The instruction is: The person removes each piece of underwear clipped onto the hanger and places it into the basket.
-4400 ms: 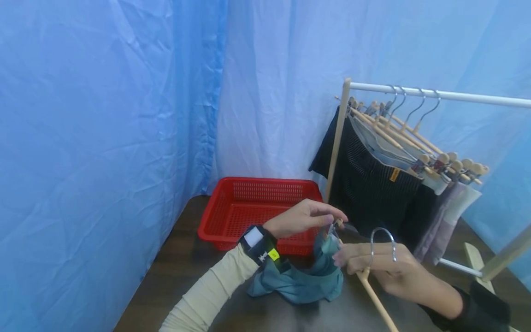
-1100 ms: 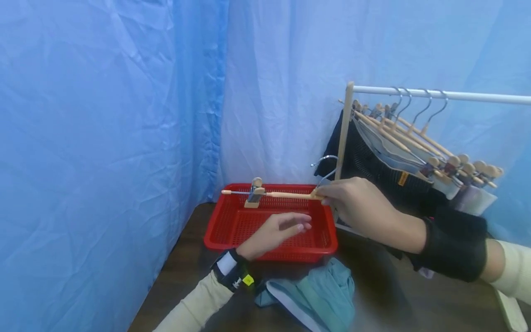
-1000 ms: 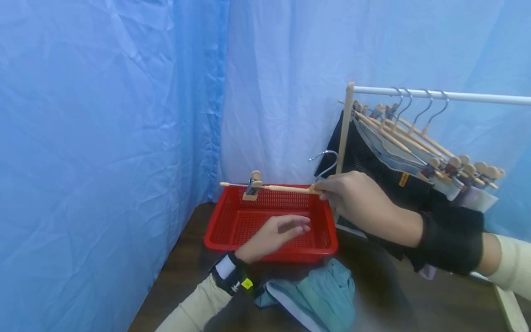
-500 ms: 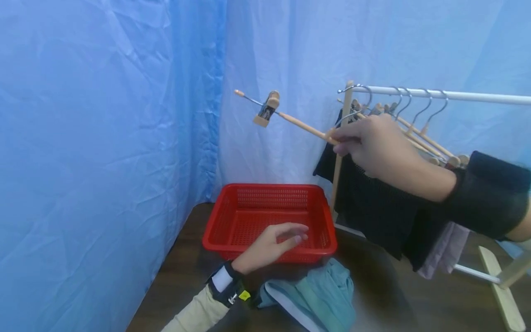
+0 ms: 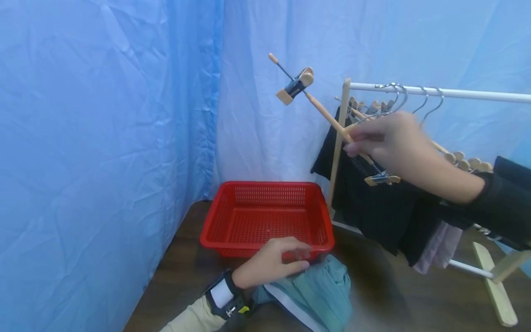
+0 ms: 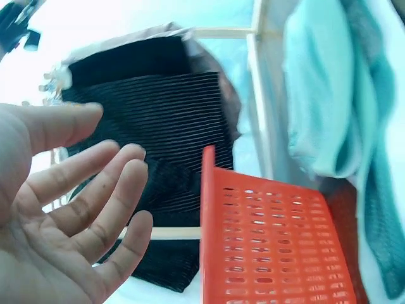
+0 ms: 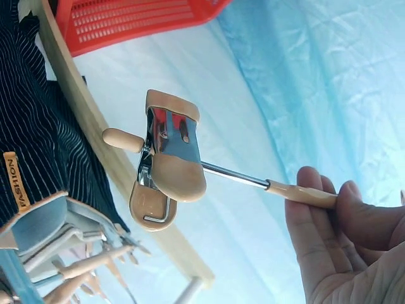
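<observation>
Higher than a second ago, the bare hanger (image 5: 326,114) tilts at upper right, pinched by your right hand (image 5: 408,145), while your left hand (image 5: 269,263) hovers, fingers relaxed, above the teal garment (image 5: 327,288) at lower centre, apparently unhung, unlike the dark clothes (image 5: 373,219) already on the rack (image 5: 477,94).

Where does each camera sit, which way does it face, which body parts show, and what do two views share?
Head: on the head, facing forward and down at the red basket, teal garment and clothes rack; left hand and right hand show.
Left wrist: on that wrist, facing a striped garment and the red basket; left hand shows.
Right wrist: on that wrist, facing the held hanger; right hand shows.
Head and right wrist share the hanger and red basket.
</observation>
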A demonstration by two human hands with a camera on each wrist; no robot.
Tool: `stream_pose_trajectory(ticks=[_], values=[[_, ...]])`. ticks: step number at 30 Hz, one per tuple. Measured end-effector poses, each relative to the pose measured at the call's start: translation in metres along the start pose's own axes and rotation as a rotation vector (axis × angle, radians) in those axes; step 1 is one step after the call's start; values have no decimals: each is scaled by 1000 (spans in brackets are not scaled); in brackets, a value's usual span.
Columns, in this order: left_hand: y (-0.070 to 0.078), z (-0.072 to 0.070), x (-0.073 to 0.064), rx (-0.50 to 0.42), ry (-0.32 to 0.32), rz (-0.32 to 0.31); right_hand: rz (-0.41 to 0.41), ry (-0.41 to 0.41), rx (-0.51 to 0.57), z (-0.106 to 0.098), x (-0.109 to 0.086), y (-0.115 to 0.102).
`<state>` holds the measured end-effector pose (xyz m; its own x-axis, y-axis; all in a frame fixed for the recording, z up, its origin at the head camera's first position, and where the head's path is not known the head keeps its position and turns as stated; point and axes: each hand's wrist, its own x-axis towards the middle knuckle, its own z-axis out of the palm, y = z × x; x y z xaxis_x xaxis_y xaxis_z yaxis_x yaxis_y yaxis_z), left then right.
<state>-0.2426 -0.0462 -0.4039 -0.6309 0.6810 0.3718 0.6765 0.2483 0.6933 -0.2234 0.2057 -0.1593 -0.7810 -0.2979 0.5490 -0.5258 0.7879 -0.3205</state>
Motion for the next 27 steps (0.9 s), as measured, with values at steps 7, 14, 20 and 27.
stream_pose_trajectory(ticks=[7, 14, 20, 27], values=[[-3, 14, -5, 213, -180, 69, -38, 53, 33, -6, -4, 11], [-4, 33, -8, 474, -352, 100, -15, 69, 51, -13, -12, 15], [-11, 48, -9, 590, -480, 135, 5, 81, 90, -16, -20, 20], [-23, 59, -9, 644, -581, 39, 60, 49, 114, -15, -28, 25]])
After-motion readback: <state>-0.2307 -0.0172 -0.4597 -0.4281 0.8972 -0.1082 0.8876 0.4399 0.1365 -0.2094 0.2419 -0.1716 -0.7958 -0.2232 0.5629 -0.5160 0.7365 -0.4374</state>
